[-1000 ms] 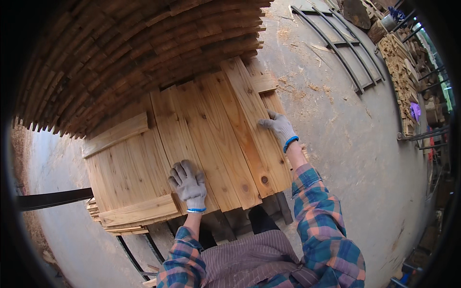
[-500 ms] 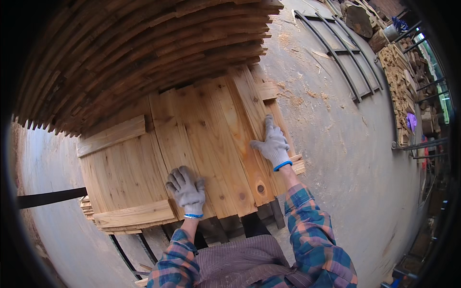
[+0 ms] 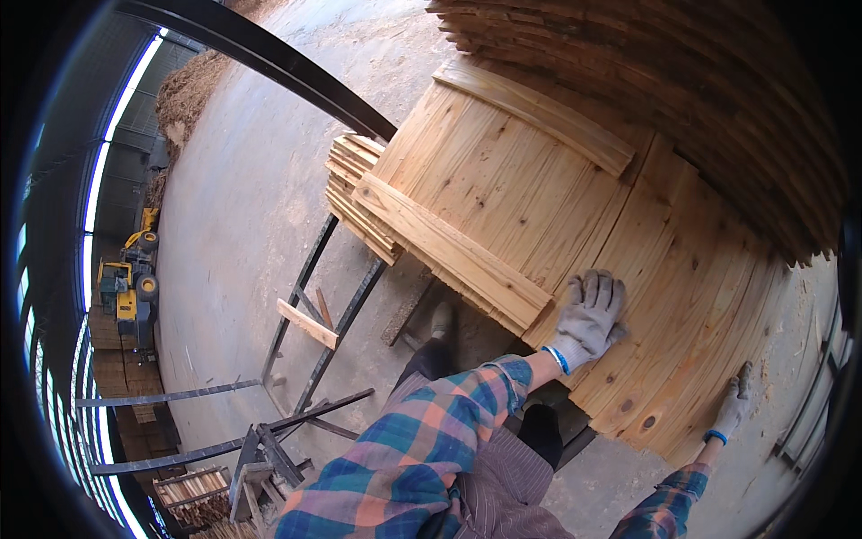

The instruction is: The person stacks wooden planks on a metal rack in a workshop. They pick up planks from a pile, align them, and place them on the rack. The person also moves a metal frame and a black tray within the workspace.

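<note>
On top of a stack of pale pine boards (image 3: 503,193), both gloved hands rest against a flat panel of planks laid edge to edge, its grain straight and dotted with dark knots. Left hand (image 3: 590,316), in a grey knitted glove with a blue cuff, lies palm down with fingers spread and grips nothing. Right hand (image 3: 734,402), gloved alike, lies with fingers extended on the panel's near right edge; whether it curls around the edge cannot be told. Two thicker cross battens (image 3: 449,250) run across the boards, one near the left hand and one curved by the lens farther off. Beyond rises a tall pile of thin rough-sawn slats (image 3: 682,99). Dark steel frames (image 3: 314,305) stand on the dusty concrete floor (image 3: 242,207).
</note>
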### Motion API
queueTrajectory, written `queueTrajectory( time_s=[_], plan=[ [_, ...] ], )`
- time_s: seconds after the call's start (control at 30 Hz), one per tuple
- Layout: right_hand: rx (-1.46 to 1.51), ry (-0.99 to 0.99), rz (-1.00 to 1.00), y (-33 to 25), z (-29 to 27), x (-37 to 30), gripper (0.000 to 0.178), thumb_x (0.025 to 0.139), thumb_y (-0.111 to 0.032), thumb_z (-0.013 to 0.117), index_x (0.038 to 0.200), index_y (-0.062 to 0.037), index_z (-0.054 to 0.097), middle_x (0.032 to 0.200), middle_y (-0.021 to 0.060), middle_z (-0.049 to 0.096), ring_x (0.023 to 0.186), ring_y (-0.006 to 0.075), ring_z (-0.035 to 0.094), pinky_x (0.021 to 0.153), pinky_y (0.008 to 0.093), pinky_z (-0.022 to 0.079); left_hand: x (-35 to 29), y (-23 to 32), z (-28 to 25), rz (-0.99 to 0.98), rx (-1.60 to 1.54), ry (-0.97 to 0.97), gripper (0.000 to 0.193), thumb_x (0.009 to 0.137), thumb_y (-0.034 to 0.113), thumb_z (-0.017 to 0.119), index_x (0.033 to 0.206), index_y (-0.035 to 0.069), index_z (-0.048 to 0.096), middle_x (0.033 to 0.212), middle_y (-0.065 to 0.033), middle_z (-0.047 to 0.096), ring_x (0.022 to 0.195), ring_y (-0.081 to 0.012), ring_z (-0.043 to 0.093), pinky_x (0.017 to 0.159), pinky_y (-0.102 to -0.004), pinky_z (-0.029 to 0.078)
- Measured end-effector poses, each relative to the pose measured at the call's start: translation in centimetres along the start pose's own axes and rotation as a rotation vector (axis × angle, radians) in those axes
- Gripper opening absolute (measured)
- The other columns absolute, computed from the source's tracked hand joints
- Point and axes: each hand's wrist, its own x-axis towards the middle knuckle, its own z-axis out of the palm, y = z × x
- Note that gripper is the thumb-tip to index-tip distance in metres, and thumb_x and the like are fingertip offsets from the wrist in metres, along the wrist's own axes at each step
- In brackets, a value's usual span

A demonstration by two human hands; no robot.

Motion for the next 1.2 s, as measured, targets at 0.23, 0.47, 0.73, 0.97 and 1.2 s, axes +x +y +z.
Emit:
queueTrajectory(
  time_s=[0.23,0.47,0.73,0.97,1.2],
  plan=[
    [0.397,-0.215,0.19,-27.7,3.4,-7.9,0.047,0.095,-0.029,0.061,0.128,0.004,0.059,0.118,0.0191,0.065,0.103,0.0229,0.062,0.087,0.0328,0.048,-4.2,-5.8,-4.0,0.183,-0.699,-0.219,0.06,0.084,0.043,0.062,0.13,0.006,0.052,0.124,-0.0184,0.057,0.121,-0.0378,0.048,0.1,-0.0486,0.039],
    [0.716,-1.093,0.625,-49.0,35.8,-27.0,0.055,0.09,-0.016,0.063,0.139,0.004,0.048,0.105,0.0108,0.068,0.088,0.0141,0.064,0.081,0.0259,0.052,-22.4,-37.6,-10.8,-0.551,-1.145,-0.089,0.045,0.091,0.038,0.066,0.124,0.006,0.064,0.111,-0.014,0.07,0.103,-0.0216,0.068,0.091,-0.0308,0.052],
    [-0.064,-1.066,-0.169,-65.4,69.2,-27.1,0.084,0.085,-0.059,0.061,0.15,-0.0133,0.034,0.133,0.0229,0.055,0.114,0.0384,0.059,0.101,0.042,0.045,-33.3,-68.1,-0.5,-1.472,-1.06,0.665,0.07,0.089,0.037,0.07,0.142,-0.001,0.044,0.129,-0.019,0.06,0.115,-0.0234,0.058,0.101,-0.0323,0.042],
    [-0.519,-0.625,-0.257,-85.1,84.1,-14.9,0.078,0.09,-0.065,0.049,0.149,-0.0157,0.037,0.136,0.028,0.051,0.121,0.0402,0.055,0.101,0.0447,0.045,-19.9,-70.0,0.0,-1.218,-1.612,0.75,0.08,0.086,0.028,0.075,0.147,-0.002,0.034,0.138,-0.0212,0.051,0.126,-0.0254,0.051,0.107,-0.0341,0.037],
    [-0.609,-0.669,-0.428,-77.7,90.8,-4.4,0.055,0.092,-0.055,0.048,0.126,-0.0159,0.064,0.133,0.0123,0.059,0.124,0.0324,0.055,0.104,0.0402,0.041,-9.2,-71.0,2.0,-1.143,-1.748,0.804,0.095,0.086,0.021,0.075,0.152,-0.005,0.012,0.159,-0.0236,0.016,0.148,-0.027,0.018,0.118,-0.0323,0.017]
  ],
)
